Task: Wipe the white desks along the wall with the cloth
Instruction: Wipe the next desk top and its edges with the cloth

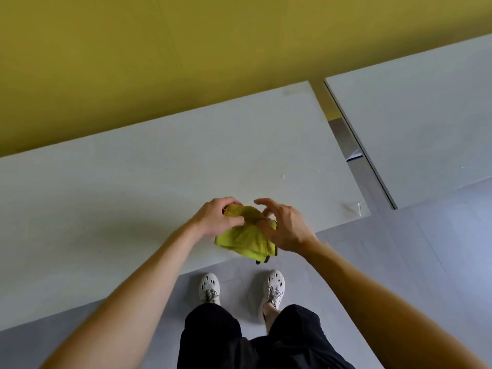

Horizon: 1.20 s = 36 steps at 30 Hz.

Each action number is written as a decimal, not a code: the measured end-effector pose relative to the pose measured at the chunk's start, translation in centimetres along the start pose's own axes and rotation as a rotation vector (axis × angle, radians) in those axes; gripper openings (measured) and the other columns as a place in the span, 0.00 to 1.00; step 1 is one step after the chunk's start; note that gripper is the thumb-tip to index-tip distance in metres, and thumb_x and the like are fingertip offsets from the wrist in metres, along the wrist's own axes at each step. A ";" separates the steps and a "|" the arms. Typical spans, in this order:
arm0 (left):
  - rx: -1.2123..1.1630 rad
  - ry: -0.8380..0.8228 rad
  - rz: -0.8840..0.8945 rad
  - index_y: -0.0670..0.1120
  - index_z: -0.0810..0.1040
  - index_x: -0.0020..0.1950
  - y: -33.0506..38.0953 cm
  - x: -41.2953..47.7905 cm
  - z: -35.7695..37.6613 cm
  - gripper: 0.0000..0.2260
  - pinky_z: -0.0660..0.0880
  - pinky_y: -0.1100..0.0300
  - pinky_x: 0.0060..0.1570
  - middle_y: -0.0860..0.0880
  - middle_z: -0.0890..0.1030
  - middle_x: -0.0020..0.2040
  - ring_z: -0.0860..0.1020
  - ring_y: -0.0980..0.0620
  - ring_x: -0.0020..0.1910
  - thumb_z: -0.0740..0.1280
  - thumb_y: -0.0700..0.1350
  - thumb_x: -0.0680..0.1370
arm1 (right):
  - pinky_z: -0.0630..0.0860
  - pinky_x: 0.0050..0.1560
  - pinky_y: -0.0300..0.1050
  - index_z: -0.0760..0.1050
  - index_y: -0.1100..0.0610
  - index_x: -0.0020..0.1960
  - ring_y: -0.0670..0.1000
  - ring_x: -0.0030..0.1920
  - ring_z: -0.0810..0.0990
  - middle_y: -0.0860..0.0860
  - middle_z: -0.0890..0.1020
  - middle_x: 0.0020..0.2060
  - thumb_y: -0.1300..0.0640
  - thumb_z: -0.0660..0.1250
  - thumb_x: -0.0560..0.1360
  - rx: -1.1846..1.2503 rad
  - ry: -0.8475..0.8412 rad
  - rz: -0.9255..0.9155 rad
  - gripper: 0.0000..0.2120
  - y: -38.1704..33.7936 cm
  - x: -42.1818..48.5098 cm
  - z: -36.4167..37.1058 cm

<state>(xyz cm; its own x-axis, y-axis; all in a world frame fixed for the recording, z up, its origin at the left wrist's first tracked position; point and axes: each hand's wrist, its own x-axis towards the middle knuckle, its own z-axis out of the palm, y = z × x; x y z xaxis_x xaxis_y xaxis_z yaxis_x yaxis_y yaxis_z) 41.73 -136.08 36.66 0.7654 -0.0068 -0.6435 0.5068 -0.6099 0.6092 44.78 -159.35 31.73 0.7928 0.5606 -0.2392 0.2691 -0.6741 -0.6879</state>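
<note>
So we're at the near white desk [133, 182] with the yellow-green cloth [246, 239] bunched up between both hands, right over the front edge of the desktop. The left hand [217, 218] is curled round the top of the wad. The right hand [285, 226] pinches the other side with thumb and lower fingers, and its index finger is lifted clear.

Looks to us like we're refolding before the wipe. Our tip is to flatten it into a neat pad, not a ball, so a broad face meets the surface, then work in long overlapping passes from the yellow wall [159, 62] back toward the edge. There's a small speck [283, 176] further in that probably wants an extra rub.

The cloth looks soft and crinkly, maybe microfibre, with a dark trim at one corner. The desktop is matte, flat and square-edged, so it should wipe easily. A second white desk [412, 129] sits to the right across a narrow gap. We'd go gently at the near desk's right front corner [355, 209], where something thin and clear seems to be peeling up.
</note>
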 end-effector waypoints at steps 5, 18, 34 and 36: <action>0.518 0.116 -0.045 0.52 0.67 0.82 -1.2 2.2 -0.4 0.36 0.74 0.48 0.71 0.45 0.73 0.75 0.73 0.43 0.74 0.75 0.59 0.77 | 0.61 0.83 0.65 0.59 0.53 0.87 0.60 0.84 0.64 0.56 0.71 0.81 0.46 0.64 0.86 -0.345 0.082 0.015 0.33 4.9 1.9 2.1; 1.063 0.050 0.023 0.57 0.25 0.84 -5.5 9.3 -2.3 0.78 0.60 0.31 0.81 0.37 0.30 0.85 0.37 0.33 0.87 0.85 0.68 0.59 | 0.49 0.84 0.72 0.58 0.50 0.88 0.58 0.88 0.47 0.56 0.52 0.88 0.34 0.65 0.83 -0.472 0.352 0.134 0.40 11.0 1.9 2.5; 1.183 0.073 0.084 0.56 0.22 0.82 -4.3 8.6 -2.8 0.77 0.67 0.39 0.80 0.39 0.34 0.87 0.41 0.35 0.88 0.81 0.74 0.60 | 0.45 0.86 0.67 0.55 0.52 0.89 0.60 0.88 0.43 0.58 0.51 0.88 0.37 0.62 0.85 -0.533 0.488 0.427 0.39 13.0 0.2 -0.5; 1.181 0.080 0.087 0.57 0.23 0.83 -4.2 8.6 -2.8 0.77 0.67 0.39 0.79 0.39 0.34 0.87 0.41 0.35 0.88 0.81 0.74 0.60 | 0.47 0.86 0.67 0.56 0.56 0.88 0.64 0.88 0.45 0.62 0.53 0.87 0.39 0.64 0.83 -0.479 0.596 0.564 0.40 13.5 1.7 -1.1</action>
<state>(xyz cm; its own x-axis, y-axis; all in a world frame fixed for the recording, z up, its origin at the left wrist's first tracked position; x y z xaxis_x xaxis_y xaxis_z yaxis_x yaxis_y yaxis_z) 47.27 -131.33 29.88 0.8230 -0.0601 -0.5648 -0.1954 -0.9637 -0.1821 50.40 -168.03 22.77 0.9873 -0.1561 0.0303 -0.1476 -0.9703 -0.1919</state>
